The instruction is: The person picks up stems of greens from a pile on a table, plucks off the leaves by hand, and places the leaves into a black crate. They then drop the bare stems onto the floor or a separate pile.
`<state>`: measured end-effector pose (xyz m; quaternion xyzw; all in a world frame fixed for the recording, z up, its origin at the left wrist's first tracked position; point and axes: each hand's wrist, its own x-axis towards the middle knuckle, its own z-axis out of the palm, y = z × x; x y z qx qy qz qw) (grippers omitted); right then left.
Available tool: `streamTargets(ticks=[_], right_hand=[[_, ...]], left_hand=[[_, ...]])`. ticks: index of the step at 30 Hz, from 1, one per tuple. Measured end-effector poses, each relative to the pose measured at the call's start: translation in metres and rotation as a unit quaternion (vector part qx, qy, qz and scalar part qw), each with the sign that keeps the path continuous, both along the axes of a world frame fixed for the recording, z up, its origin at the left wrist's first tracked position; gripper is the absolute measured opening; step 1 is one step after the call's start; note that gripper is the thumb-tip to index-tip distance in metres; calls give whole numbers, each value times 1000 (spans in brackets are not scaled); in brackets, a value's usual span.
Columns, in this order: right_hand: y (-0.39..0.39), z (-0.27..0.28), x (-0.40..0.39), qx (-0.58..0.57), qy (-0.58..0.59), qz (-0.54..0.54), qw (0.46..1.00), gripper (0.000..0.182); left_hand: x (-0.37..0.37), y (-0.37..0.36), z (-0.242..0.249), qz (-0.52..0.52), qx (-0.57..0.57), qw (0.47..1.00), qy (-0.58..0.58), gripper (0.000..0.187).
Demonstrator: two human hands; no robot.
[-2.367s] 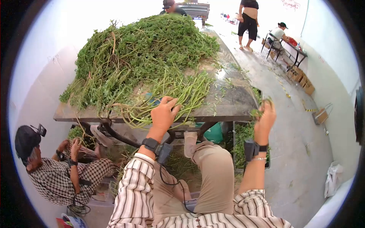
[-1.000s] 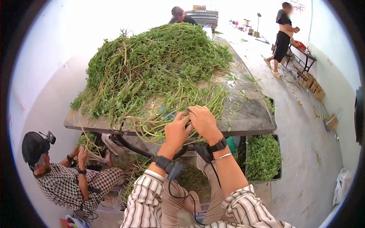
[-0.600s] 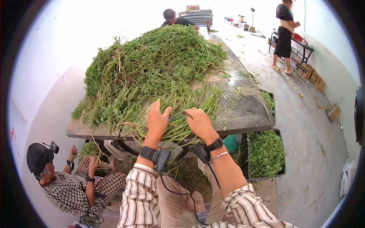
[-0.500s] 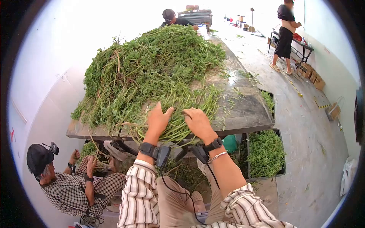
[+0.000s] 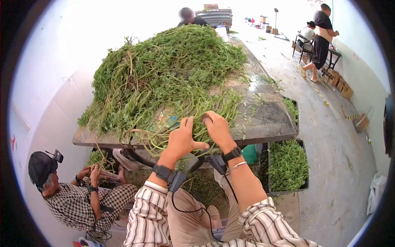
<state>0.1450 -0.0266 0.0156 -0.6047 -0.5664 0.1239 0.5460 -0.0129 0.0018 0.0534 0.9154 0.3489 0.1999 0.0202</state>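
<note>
A big heap of leafy green stems [image 5: 164, 70] covers much of the dark table [image 5: 271, 119]. At the near edge, my left hand [image 5: 180, 140] rests over loose stems, its fingers stretched forward and its thumb held out to the right. Just beside it, my right hand [image 5: 218, 131] has its fingers curled round some green stems at the front of the heap; the stems partly hide its fingertips. The stem ends below my hands hang over the table's edge. Both wrists wear black bands with cabled devices.
Under the table's right side stands a black crate [image 5: 288, 166] full of greens, with another crate [image 5: 291, 109] behind it. A seated person in a checked shirt [image 5: 78, 206] handles stems at lower left. More people are beyond the table, near cardboard boxes [image 5: 337, 82].
My left hand has moved right and slightly down, close to my right hand, its thumb now stretched out. My right hand has shifted slightly. The standing person at the back has turned and stepped.
</note>
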Motion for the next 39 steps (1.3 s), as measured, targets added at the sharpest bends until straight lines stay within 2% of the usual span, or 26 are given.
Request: streamTargets(ticks=[2,5,6,9,11,13,14,16,22,26,29,30,33,35,39], right_hand=[[-1,4,0,5,74,-12,997,27],[-8,19,-4,12,93,-2,996,34],[-9,21,-5,52,-6,-7,999,43],[-15,25,-16,45,-54,-24,997,46],[-18,29,-18,50,-46,-35,997,51],[-20,33,-20,81,-38,-35,995,40],[-18,29,-19,80,-39,-35,995,40],[-13,18,-17,-26,-147,-49,988,24],[-8,10,-20,-68,-196,-82,975,16],[-8,12,-18,-97,-209,-74,970,14],[-7,8,-18,-61,-203,-79,974,12],[-8,8,-18,-46,-190,-79,977,12],[-10,11,-17,-36,-183,-74,980,12],[-10,12,-17,-42,-188,-67,979,12],[-8,8,-15,-29,-179,-61,982,14]], left_hand=[[-1,-3,1,-1,-23,999,40,105],[1,-1,-7,-12,-2,1000,15,101],[0,1,-10,-11,-4,1000,12,101],[-1,5,-15,-36,-10,999,-9,91],[-2,5,-17,-52,10,998,-44,81],[-1,3,-15,-45,9,998,-44,77],[-1,3,-15,-39,8,998,-43,73],[0,4,-16,-38,11,998,-43,70],[-4,5,-6,-34,-16,998,-56,56],[-6,18,20,-46,-69,996,-41,50],[3,30,45,-50,-70,995,-52,41],[7,34,51,-52,-37,997,-46,35],[30,43,64,-70,-24,997,-9,32],[45,59,53,-96,7,995,2,31],[75,85,33,-130,37,989,66,41]])
